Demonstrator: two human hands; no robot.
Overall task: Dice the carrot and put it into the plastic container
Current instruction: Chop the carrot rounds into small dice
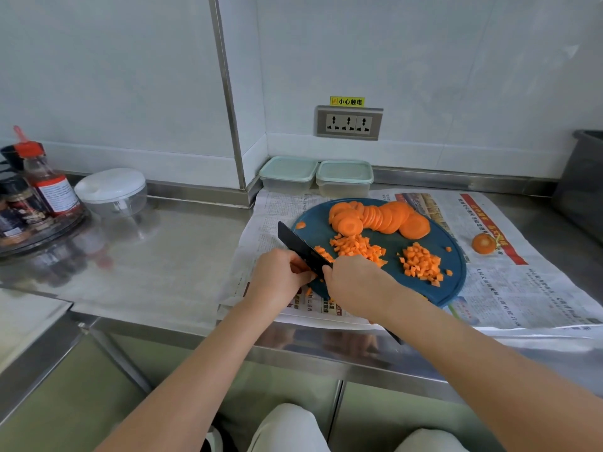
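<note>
My right hand (pixel 355 285) is wrapped around the handle of the black-bladed kitchen knife (pixel 301 246), whose blade slants out to the left over the near edge of the round blue cutting board (pixel 456 265). My left hand (pixel 277 278) sits right against the blade's flank with its fingers curled. I cannot tell whether they pin any carrot underneath.

The carrot is all on the board. A fan of orange carrot rounds (pixel 381 218) lies at the back, not yet diced. Two heaps of small orange carrot cubes (pixel 359 247) lie nearer me, one touching the blade. The clear plastic containers with pale green lids (pixel 288 172) stand closed against the wall, just behind the board.

To do this step well, I think I should tuck my left fingertips back and let my knuckles guide the blade. A few cubes lie at the board's rim, so I want short, straight cuts that keep the bits off the printed newspaper (pixel 522 288). A lid must come off before I scoop.
</note>
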